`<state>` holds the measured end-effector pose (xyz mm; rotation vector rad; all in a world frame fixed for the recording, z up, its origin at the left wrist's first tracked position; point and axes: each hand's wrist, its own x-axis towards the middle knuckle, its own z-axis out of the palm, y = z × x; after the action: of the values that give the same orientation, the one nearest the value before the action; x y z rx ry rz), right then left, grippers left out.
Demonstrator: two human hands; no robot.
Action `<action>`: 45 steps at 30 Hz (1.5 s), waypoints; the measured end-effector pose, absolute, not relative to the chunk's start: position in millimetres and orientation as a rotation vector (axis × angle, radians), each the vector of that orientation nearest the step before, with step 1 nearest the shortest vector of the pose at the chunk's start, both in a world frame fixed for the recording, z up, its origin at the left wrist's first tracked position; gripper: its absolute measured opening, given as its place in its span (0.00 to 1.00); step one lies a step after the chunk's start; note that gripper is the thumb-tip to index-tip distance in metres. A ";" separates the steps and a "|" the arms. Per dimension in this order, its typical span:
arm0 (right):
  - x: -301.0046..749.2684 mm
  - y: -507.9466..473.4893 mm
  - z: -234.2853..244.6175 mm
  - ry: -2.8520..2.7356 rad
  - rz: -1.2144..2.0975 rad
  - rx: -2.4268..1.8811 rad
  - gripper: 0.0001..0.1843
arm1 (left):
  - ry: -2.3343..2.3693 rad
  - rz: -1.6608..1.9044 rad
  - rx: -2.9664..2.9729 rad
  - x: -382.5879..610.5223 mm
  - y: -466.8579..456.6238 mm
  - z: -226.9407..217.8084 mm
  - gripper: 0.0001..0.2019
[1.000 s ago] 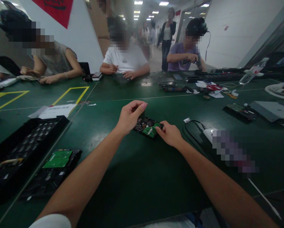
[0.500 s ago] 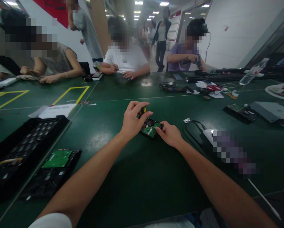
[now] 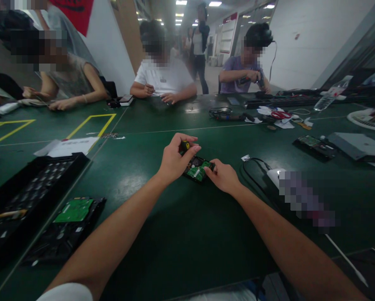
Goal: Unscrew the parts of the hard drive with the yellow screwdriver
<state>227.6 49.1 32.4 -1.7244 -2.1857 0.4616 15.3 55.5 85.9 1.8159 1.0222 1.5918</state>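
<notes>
A small hard drive [image 3: 197, 172] with a green circuit board lies on the dark green table in front of me. My right hand [image 3: 225, 177] grips its right end, thumb on top of the board side. Over the drive's left part, my left hand [image 3: 174, 161] pinches the black-and-yellow handle of a screwdriver [image 3: 186, 146] between thumb and fingers. The screwdriver's shaft and tip are hidden behind the hand. To the left, another drive with a green board [image 3: 74, 210] rests beside a long black tray [image 3: 33, 196].
On the right are a cable [image 3: 253, 161], a blurred-out white device [image 3: 273, 175], another drive [image 3: 313, 147] and a grey box [image 3: 360, 146]. A water bottle [image 3: 332, 94] leans at far right. Several people sit across the table.
The screwdriver handle has turned or tilted slightly within my left hand. My right hand keeps its hold on the hard drive. The view has shifted slightly, and people standing behind have moved.
</notes>
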 end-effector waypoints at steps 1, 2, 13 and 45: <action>227.7 49.4 31.8 -2.183 0.455 -1.727 0.22 | 1.002 1.605 1.772 15.5 55.8 86.6 0.13; 227.9 49.7 31.2 -2.182 0.447 -1.729 0.22 | 0.985 1.616 1.739 15.5 56.2 87.3 0.12; 227.5 50.1 31.3 -2.201 0.415 -1.747 0.23 | 0.899 1.532 1.894 13.0 51.2 95.2 0.11; 227.8 49.7 31.5 -2.180 0.451 -1.738 0.22 | 0.662 1.373 1.623 9.1 61.1 90.7 0.14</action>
<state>227.8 49.7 31.5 -1.7380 -2.1804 0.4510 9.1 61.1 90.7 1.6230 0.6625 1.3727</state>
